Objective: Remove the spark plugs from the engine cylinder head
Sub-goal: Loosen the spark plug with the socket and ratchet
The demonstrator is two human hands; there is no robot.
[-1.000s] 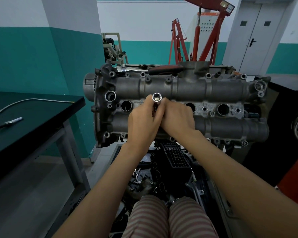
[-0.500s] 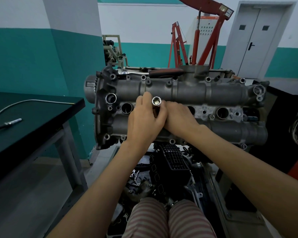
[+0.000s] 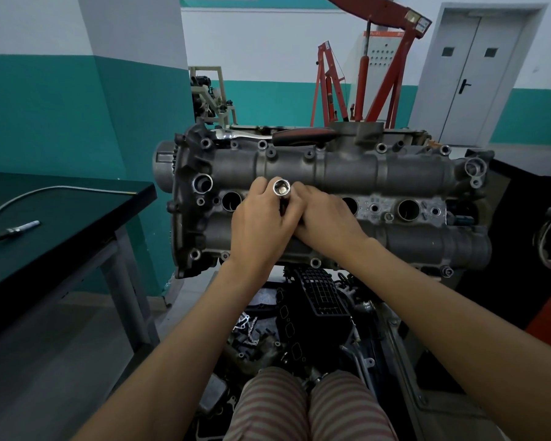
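1. Four plug wells run in a row along the middle of the engine cylinder head (image 3: pixel 347 173), which stands on edge facing the person; the far-left well (image 3: pixel 230 200) and the two on the right (image 3: pixel 408 210) look like open dark holes, and whether plugs sit deep inside them cannot be made out
2. Behind the head lies a ratchet (image 3: pixel 268 136) with a red-and-black handle, well apart from both hands; a tabletop (image 3: pixel 77 211) to the left carries a marker (image 3: pixel 13 231)
3. Both hands meet at the second well from the left: the left hand (image 3: pixel 261 227) has its grip curled around the socket (image 3: pixel 282 190), and the right hand (image 3: pixel 325 224) lies against it from the right with fingertips on the same tool, though how firmly they close is hidden behind the left hand
4. Its long axis points straight out of the well toward the camera, open square end showing, so the coming pull or turn should follow that axis
5. Spark plugs are nowhere visible; the one being worked presumably sits down in the well beneath the hands
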